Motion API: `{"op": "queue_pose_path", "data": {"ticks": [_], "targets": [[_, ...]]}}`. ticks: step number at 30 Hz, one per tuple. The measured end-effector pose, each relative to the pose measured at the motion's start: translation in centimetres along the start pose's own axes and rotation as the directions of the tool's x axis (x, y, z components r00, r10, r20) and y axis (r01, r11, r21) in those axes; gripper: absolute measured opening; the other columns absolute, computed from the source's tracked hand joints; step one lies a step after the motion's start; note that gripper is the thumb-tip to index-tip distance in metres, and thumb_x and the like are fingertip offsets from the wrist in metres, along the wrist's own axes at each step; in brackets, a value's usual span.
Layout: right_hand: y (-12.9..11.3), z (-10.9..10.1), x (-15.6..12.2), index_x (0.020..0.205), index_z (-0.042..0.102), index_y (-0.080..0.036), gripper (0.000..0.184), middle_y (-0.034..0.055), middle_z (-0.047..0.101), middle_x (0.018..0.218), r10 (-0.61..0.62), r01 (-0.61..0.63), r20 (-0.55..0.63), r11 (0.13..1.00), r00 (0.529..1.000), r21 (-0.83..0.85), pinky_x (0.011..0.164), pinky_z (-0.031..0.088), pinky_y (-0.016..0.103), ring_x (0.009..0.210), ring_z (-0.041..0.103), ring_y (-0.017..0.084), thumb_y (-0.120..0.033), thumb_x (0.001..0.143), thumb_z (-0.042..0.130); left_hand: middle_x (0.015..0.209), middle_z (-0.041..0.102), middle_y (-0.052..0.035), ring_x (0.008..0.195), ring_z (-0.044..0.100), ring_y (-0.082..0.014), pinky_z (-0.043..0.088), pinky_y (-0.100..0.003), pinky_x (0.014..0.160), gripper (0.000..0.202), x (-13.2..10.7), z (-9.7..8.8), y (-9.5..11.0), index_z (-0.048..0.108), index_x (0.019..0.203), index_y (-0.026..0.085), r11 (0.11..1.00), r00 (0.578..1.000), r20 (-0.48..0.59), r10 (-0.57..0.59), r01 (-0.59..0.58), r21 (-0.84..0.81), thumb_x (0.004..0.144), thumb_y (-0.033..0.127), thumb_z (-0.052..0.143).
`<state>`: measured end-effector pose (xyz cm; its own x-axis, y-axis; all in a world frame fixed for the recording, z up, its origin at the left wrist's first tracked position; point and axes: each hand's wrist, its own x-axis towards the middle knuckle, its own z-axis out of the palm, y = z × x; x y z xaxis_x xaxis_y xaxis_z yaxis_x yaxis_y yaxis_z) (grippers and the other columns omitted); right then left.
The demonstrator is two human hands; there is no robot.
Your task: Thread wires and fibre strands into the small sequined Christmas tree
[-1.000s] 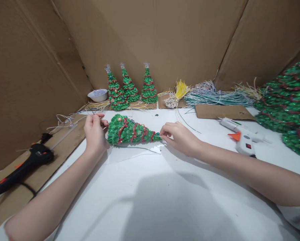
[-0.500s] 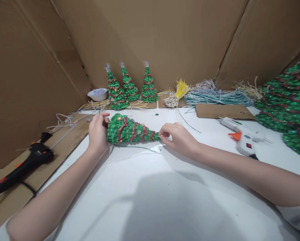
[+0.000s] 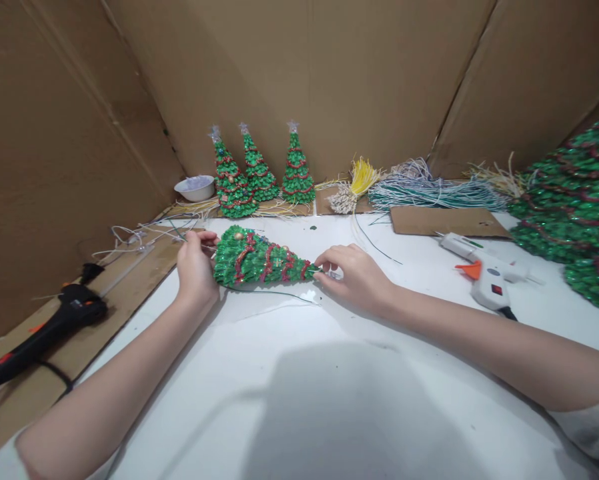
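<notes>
In the head view, the small green cone-shaped tree with red garlands and gold balls (image 3: 264, 260) lay on its side in front of me, between my two hands, its wide base to the left and its thin tip to the right. My right grip (image 3: 354, 273) was narrow, the thumb and forefinger pinching at this tip, with a small clear piece (image 3: 335, 274) just beside the fingers. My left grip (image 3: 194, 263) was curled at the base; whether it was holding something there, I cannot tell. In my judgement, such work asked for a light pinch and a steady base, so that the tree would not roll and its garlands would not be crushed. A thin dark green wire (image 3: 279, 294) lay along its near side.

The white smooth surface (image 3: 204, 400) carried at the right a white glue gun with orange trigger (image 3: 490, 275) and a flat brown cardboard piece (image 3: 444, 222). Behind stood three green trees with clear stars (image 3: 298, 170), beside a white round bowl (image 3: 195, 195). A black glue gun (image 3: 69, 313) lay at the left, and tall brown cardboard walls (image 3: 309, 67) enclosed everything.
</notes>
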<state>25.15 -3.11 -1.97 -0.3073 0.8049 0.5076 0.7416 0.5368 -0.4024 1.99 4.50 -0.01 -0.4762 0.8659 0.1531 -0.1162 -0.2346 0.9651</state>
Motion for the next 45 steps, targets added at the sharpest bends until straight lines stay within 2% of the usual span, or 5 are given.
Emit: {"op": "queue_pose_path", "data": {"ticks": [12,18,29,39,45], "targets": [[-0.7,-0.6,0.2,0.074,0.056,-0.016,0.009,0.0021,0.062,0.072,0.148,-0.14,0.085,0.986,0.985,-0.085,0.064,0.034,0.026,0.066,0.052,0.014,-0.02,0.081,0.051,0.044,0.042,0.0033,0.04,0.034,-0.0089,0.022,-0.023,0.043,0.047,0.1,-0.7,0.6,0.052,0.057,0.014,0.964,0.998,0.06,0.024,-0.039,0.265,0.091,0.039,0.031],[-0.9,-0.6,0.0,0.073,0.056,-0.018,0.009,0.002,0.062,0.071,0.209,-0.196,0.091,0.972,0.974,-0.132,0.057,0.031,0.024,0.064,0.053,0.014,-0.018,0.079,0.051,0.054,0.048,0.0039,0.047,0.041,-0.0093,0.033,-0.021,0.05,0.021,0.5,-0.6,-0.1,0.054,0.064,0.016,0.978,0.992,0.124,-0.033,0.006,0.21,0.081,0.027,0.051],[0.0,0.8,-0.4,0.075,0.056,-0.015,0.011,0.0043,0.06,0.07,-0.032,0.028,-0.05,0.996,0.998,-0.085,0.062,0.036,0.026,0.066,0.053,0.015,-0.018,0.083,0.049,0.06,0.055,-0.0005,0.056,0.052,-0.0137,0.042,-0.024,0.055,0.012,0.3,-0.6,0.1,0.058,0.062,0.018,0.988,0.98,0.182,-0.08,0.054,0.142,0.072,0.014,0.052],[0.3,1.2,-0.9,0.073,0.058,-0.014,0.025,0.0043,0.063,0.065,-0.262,0.22,-0.091,0.92,0.961,-0.325,0.056,0.03,0.026,0.058,0.054,0.014,-0.017,0.088,0.039,0.063,0.05,0.0004,0.053,0.048,-0.0098,0.038,-0.018,0.047,0.012,0.0,-0.4,1.7,0.057,0.068,0.017,0.995,0.976,0.204,-0.079,0.064,0.078,0.076,0.015,0.05],[0.2,1.3,-0.7,0.071,0.059,-0.014,0.025,0.0029,0.062,0.063,-0.28,0.227,-0.074,0.883,0.957,-0.41,0.055,0.026,0.027,0.054,0.051,0.012,-0.013,0.087,0.039,0.061,0.048,0.0014,0.043,0.043,-0.0088,0.03,-0.02,0.037,0.01,-0.2,-0.3,1.7,0.059,0.074,0.019,0.99,0.971,0.189,-0.144,0.144,0.012,0.078,0.02,0.05]]}}
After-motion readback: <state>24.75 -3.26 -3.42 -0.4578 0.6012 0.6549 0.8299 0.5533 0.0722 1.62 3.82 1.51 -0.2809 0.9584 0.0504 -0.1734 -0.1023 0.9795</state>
